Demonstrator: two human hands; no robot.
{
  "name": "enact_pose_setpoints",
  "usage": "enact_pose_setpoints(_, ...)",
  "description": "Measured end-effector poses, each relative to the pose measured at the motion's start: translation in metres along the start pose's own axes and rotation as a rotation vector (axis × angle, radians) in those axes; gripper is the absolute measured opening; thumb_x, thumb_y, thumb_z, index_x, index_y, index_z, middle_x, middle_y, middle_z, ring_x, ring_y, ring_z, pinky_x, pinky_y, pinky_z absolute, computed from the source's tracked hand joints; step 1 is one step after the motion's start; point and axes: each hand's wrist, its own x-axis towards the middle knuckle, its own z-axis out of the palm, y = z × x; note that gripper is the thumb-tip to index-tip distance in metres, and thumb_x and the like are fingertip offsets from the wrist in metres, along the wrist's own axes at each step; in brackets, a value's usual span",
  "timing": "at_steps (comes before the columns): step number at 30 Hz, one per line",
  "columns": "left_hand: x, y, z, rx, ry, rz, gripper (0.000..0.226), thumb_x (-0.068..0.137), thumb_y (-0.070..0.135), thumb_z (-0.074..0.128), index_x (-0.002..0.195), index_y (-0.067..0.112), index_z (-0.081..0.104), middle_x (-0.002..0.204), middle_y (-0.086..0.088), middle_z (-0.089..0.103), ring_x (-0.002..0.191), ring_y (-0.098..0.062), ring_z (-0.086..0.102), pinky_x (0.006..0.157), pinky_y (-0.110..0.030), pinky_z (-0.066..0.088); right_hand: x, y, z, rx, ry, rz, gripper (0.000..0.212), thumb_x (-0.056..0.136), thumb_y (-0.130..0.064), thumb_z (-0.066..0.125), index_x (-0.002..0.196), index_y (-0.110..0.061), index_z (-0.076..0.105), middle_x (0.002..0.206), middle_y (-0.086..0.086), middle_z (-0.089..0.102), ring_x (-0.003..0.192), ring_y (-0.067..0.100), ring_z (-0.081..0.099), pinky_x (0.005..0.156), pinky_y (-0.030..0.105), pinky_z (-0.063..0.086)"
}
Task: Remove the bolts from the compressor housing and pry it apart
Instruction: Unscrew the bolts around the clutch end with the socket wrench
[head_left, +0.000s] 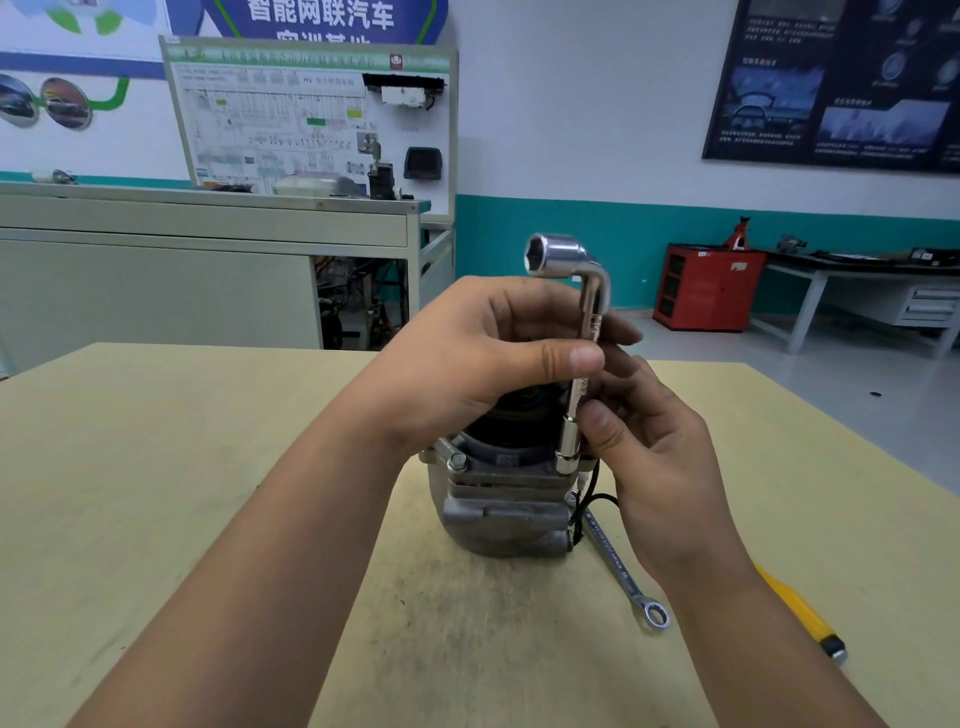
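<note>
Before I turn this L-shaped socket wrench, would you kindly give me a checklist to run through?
1. Socket wrench upright over the flange: ok.
2. Its lower socket fully seated on a bolt: cannot tell, the socket hides it.
3. Grip: ok, left hand pinches the shaft, right hand holds it lower down.
4. Compressor braced: not ok, neither hand holds it.
5. Other bolts out: not ok, a flange bolt sits in place at the left.
6. Pry tool nearby: ok, a yellow-handled screwdriver lies on the table.
</note>
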Motion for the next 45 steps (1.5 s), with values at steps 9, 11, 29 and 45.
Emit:
enact_pose_setpoints(9,-0.0003,0.0001,0.0002,0.062,0.040,0.004,0.021,0.084,0.009,0.057,0.087,0.022,0.074,0.088,0.005,0.073,0.088,-0.014,0.068,0.085,-0.030,0.054,0.0001,0.0025,-0.0004,0.007,0.022,0.005,0.019,0.077,-0.034,0.061,0.091,-0.038,0.074,0.093,-0.016,0.057,0.099,0.012,0.059,0.084,0.026,0.052)
enact_pose_setpoints(11,-0.0003,0.0005,0.0011,0.083,0.053,0.012,0.016,0.081,0.010,0.061,0.083,0.021,0.071,0.083,0.005,0.073,0.083,-0.017,0.066,0.081,-0.029,0.054,-0.0004,0.0020,-0.0002,0.005,0.022,0.004,0.018,0.076,-0.034,0.063,0.091,-0.035,0.074,0.093,-0.010,0.056,0.097,0.012,0.058,0.083,0.024,0.051)
enact_pose_setpoints(29,-0.0004,0.0018,0.0021,0.061,0.022,-0.001,0.017,0.082,0.009,0.060,0.091,0.018,0.070,0.083,0.003,0.074,0.083,-0.013,0.068,0.083,-0.035,0.055,0.0000,0.0011,-0.0003,-0.018,0.024,-0.005,0.018,0.078,-0.025,0.061,0.085,-0.033,0.075,0.093,-0.008,0.056,0.097,0.016,0.059,0.081,0.024,0.052)
enact_pose_setpoints(45,0.0013,0.0006,-0.0008,0.124,0.089,0.017,0.012,0.068,0.015,0.072,0.070,0.027,0.070,0.074,0.006,0.071,0.076,-0.010,0.067,0.079,-0.023,0.053,0.0001,0.0014,-0.0005,0.035,0.005,0.017,0.016,0.061,-0.034,0.071,0.076,-0.035,0.066,0.085,0.005,0.056,0.079,0.012,0.058,0.069,0.022,0.050)
